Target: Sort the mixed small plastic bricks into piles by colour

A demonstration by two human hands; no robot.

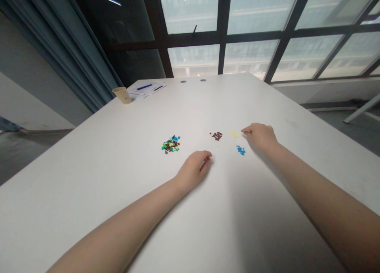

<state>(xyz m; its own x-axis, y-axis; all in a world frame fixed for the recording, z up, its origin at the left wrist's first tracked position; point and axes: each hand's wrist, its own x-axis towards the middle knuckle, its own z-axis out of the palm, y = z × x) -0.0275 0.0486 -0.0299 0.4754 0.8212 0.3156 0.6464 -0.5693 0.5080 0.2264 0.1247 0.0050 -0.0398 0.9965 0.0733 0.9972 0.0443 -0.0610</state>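
Observation:
My left hand [194, 168] rests low over the table with its fingers curled toward the thumb. Small dark reddish-brown pieces seem to show between them. My right hand [263, 135] is pinched, with a tiny greenish piece [250, 131] at its fingers, just right of a patch of pale yellow pieces [234, 134]. Below that patch lies a cluster of blue pieces [241, 150]. Brown pieces [217, 136] form another group, beyond my left fingertips. Left of these sits a mixed heap [171, 145] of small blue, green, brown and yellow plastic pieces.
The white table [118, 162] reaches to the windows. On its far left edge stand a paper cup [122, 95] and papers [148, 90] with a blue pen [144, 87]. One yellow piece [217, 146] lies alone between the groups. Two round grommets [203, 80] mark the far end.

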